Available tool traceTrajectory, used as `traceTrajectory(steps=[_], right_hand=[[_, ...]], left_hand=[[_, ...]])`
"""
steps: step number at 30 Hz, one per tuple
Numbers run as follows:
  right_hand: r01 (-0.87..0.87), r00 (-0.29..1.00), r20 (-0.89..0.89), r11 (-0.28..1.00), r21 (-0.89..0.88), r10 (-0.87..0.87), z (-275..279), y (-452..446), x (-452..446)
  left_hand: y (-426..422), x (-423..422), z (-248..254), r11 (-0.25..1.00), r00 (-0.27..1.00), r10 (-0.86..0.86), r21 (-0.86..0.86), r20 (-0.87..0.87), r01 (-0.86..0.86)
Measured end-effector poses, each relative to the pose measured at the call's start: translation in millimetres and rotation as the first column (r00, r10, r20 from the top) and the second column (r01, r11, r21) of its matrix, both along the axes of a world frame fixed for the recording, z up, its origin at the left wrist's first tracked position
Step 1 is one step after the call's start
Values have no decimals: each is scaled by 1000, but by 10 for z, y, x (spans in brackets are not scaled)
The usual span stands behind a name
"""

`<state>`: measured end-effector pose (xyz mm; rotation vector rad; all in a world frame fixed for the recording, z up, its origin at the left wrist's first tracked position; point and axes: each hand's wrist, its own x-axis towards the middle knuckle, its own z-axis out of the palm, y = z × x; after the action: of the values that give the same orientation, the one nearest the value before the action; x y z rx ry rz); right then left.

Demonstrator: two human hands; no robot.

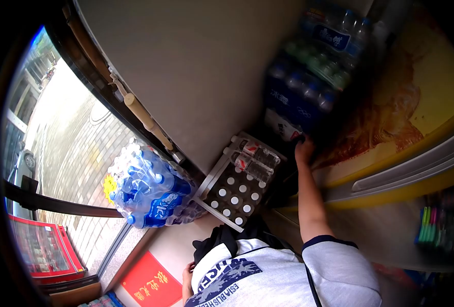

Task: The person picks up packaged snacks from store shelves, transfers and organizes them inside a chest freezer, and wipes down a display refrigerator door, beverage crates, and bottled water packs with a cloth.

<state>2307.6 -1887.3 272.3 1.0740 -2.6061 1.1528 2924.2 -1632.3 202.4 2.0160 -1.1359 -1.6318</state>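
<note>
My right hand (pixel 303 149) reaches to the lower corner of a stack of wrapped bottle packs; its fingers look curled at the edge of the white-and-red bottom pack (pixel 283 126), and what they grip is too dark to make out. Above that pack are a dark blue pack (pixel 293 100) and packs of green-tinted and clear bottles. My left hand (pixel 188 272) shows only as a sliver beside my grey shirt, its fingers mostly hidden. A crate (pixel 215 176) of white-capped bottles, with clear bottles lying on top, stands between my body and the stack.
Blue-wrapped bottles (pixel 158 197) stand by the glass door at left. A wooden handle (pixel 142 116) runs along the door frame. A red mat (pixel 153 281) lies on the floor. At right is a yellow cabinet (pixel 416 169) with a grey handle; colourful goods are below it.
</note>
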Motion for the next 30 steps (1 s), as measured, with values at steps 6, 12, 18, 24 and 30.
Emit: traceTrajectory(steps=[6,12,18,24,30], right_hand=[[35,986,-84,680,-732,-141,1375,-55,266],[-97,871,-475,905,-415,-125,1152,-291,88],[73,976,-171,938,-339,-138,503,-206,258],[26,960,270,943,-332,69,128,-191,377],[-81,890,382,909,-408,251,737,-354,986]], left_hand=[[-103,86,-232,995,999,-40,-95,-8,39],[-156,-159,45,989,995,-71,-128,68,79],[46,-218,35,995,997,9,-96,78,-2],[325,-127,-21,996,984,85,4,158,-87],[700,120,-327,976,970,187,84,153,-201]])
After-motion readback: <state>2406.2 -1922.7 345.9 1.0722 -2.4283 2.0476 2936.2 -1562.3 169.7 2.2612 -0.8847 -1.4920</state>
